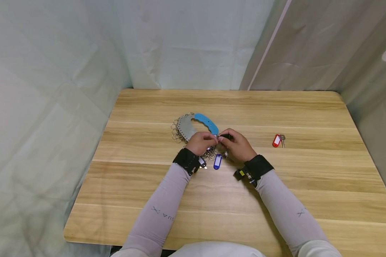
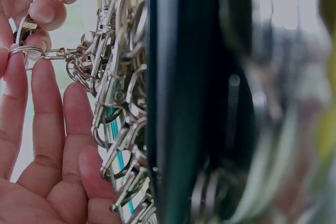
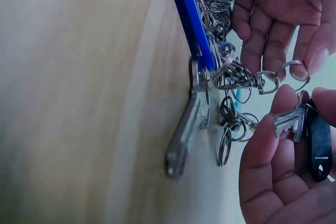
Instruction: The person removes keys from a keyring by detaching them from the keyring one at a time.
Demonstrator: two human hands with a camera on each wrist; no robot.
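A grey crescent-shaped key holder plate (image 1: 185,126) with a blue handle (image 1: 206,122) lies mid-table, its outer edge hung with many clasps and rings. My left hand (image 1: 199,142) pinches a split ring (image 3: 286,65) joined to one swivel clasp (image 2: 59,53). Close by, my right hand (image 1: 239,147) holds a toothed key (image 3: 287,121) with a black tag (image 3: 319,148) between thumb and fingers. Whether the key touches the split ring is unclear. A blue tag (image 1: 217,161) with its key (image 3: 180,135) hangs below the hands. Another dark-edged tag (image 1: 202,162) shows beside the left wrist.
A red tag (image 1: 276,140) with a key (image 1: 283,141) lies on the wooden table (image 1: 308,178) to the right. Curtains (image 1: 193,43) hang behind the table's far edge and along both sides.
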